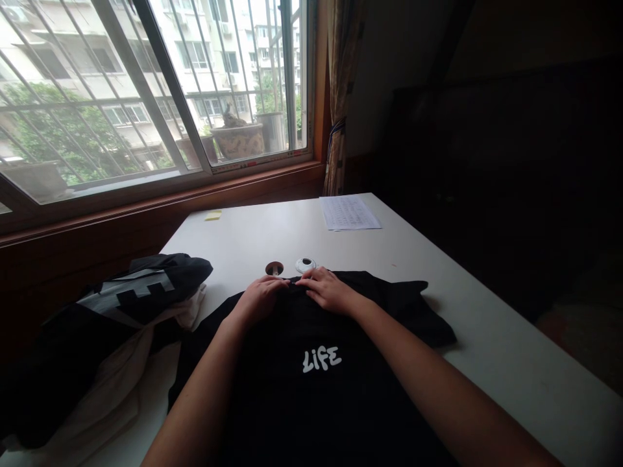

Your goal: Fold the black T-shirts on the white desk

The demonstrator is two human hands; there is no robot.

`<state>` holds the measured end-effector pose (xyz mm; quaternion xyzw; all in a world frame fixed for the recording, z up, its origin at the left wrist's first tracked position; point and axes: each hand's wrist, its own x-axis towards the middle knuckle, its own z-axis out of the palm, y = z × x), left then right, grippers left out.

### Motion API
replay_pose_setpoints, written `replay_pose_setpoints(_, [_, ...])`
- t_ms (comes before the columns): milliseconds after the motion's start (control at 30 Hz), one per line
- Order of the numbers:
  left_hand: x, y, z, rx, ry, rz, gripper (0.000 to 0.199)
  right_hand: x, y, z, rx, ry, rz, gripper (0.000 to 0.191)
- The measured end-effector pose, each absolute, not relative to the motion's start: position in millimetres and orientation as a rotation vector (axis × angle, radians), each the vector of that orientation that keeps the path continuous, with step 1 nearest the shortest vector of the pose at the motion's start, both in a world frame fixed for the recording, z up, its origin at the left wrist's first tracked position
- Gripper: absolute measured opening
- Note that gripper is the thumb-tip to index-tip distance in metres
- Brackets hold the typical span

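A black T-shirt lies spread on the white table, its far edge away from me and one sleeve out to the right. White lettering on it appears upside down from my side. My left hand pinches the shirt's far edge, around the neckline. Close beside it on the right, my right hand grips the same edge, fingers bent inward. The fingertips of both hands nearly meet, and the cloth between them is partly hidden.
A heap of dark and pale clothes sits at the left of the white table. Beyond the shirt are a round hole and a white ring-shaped piece. Printed papers and a yellow note lie near the far edge, below a barred window.
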<state>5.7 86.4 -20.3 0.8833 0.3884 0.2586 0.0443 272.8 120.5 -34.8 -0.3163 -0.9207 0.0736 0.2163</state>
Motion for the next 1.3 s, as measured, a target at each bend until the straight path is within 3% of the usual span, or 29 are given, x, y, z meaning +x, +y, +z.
replay_pose_setpoints(367, [9.5,86.9,-24.0,2.786,1.279,0.658,0.056,273.6,121.8,-35.4,-0.821,-2.511,0.226,0.033])
replay_pose_setpoints(900, [9.0,88.6,-31.0,2.727,1.27,0.778,0.048,275.0,122.4,-34.1,-0.826,-2.501,0.268,0.045])
replay_pose_setpoints(1300, [9.8,88.9,-27.4,2.688,1.284,0.718,0.038,274.0,121.3,-31.5,-0.832,-2.402,0.302,0.029])
